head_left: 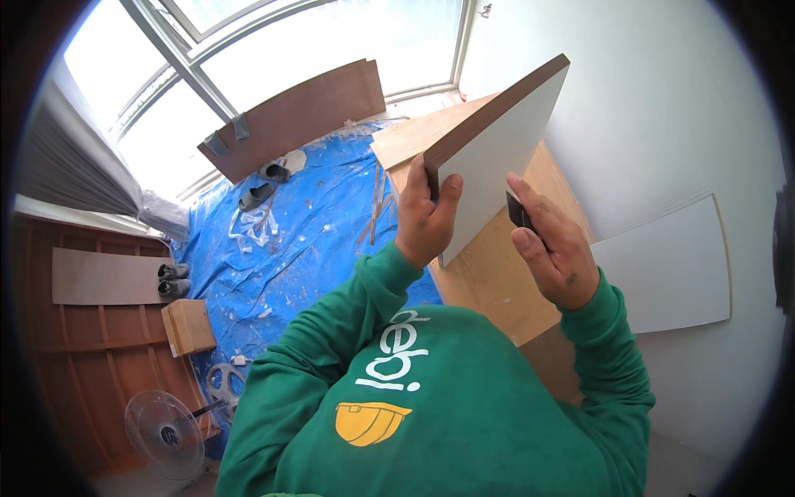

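Note:
My left hand [426, 217] grips the near left edge of a white-faced board [507, 149] with a brown edge, its thumb on the white face. The board is tilted up, its low corner near the plywood surface [489, 269]. To the right of the board, my right hand [556, 248] is closed around a small dark, flat tool [518, 211] with a pale thin edge at its tip. My fingers cover part of this tool, so its exact kind is unclear. Its tip is close to the white face; I cannot tell if they touch.
A blue tarp [306, 224] covers the floor, with slippers [257, 196] on it. One brown panel [298, 116] leans by the window. At left are a pedestal fan [166, 433] and a wooden box [189, 326]. A white panel [667, 265] leans against the right wall.

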Tool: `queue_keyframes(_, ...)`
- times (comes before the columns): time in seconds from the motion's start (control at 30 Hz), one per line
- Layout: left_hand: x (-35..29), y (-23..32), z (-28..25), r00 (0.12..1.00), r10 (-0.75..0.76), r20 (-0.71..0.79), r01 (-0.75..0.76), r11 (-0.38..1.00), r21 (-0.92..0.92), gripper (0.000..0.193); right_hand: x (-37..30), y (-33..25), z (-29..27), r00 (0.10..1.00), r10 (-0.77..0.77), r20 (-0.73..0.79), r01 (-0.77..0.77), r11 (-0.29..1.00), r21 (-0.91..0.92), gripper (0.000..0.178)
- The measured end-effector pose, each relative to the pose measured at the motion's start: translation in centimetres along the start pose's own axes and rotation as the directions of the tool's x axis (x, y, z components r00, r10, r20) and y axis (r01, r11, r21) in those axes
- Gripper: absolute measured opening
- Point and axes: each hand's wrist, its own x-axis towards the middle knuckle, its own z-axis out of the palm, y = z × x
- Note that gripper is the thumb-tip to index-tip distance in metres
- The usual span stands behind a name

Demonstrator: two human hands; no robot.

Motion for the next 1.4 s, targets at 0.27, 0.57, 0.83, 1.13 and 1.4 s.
queue_keyframes(0.27, -1.2, 0.4, 0.2, 0.998, -0.023, 0.051, 0.019, 0.997, 0.069, 0.043, 4.0, 0.2, -0.3, 0.977, -0.063, 0.203, 0.103, 0.975, -0.196, 0.075)
queue_keyframes(0.57, -1.5, 0.2, 0.1, 0.992, 0.006, 0.129, -0.017, 0.996, 0.085, 0.049, 5.6, 0.7, -0.1, 0.946, -0.054, 0.318, 0.140, 0.957, -0.255, 0.082)
queue_keyframes(0.83, -1.5, 0.3, 0.2, 0.994, 0.017, 0.110, -0.027, 0.996, 0.086, 0.048, 5.7, 0.6, -0.4, 0.943, -0.075, 0.325, 0.166, 0.951, -0.261, 0.080)
queue_keyframes(1.13, -1.5, 0.1, 0.3, 0.994, 0.015, 0.107, -0.019, 0.999, 0.035, 0.050, 5.9, 0.7, -0.7, 0.937, -0.039, 0.347, 0.140, 0.952, -0.272, 0.077)
queue_keyframes(1.4, -1.6, -0.3, 0.1, 0.990, 0.016, 0.137, -0.024, 0.998, 0.056, 0.050, 6.2, 0.8, -1.4, 0.925, -0.023, 0.379, 0.137, 0.951, -0.277, 0.077)
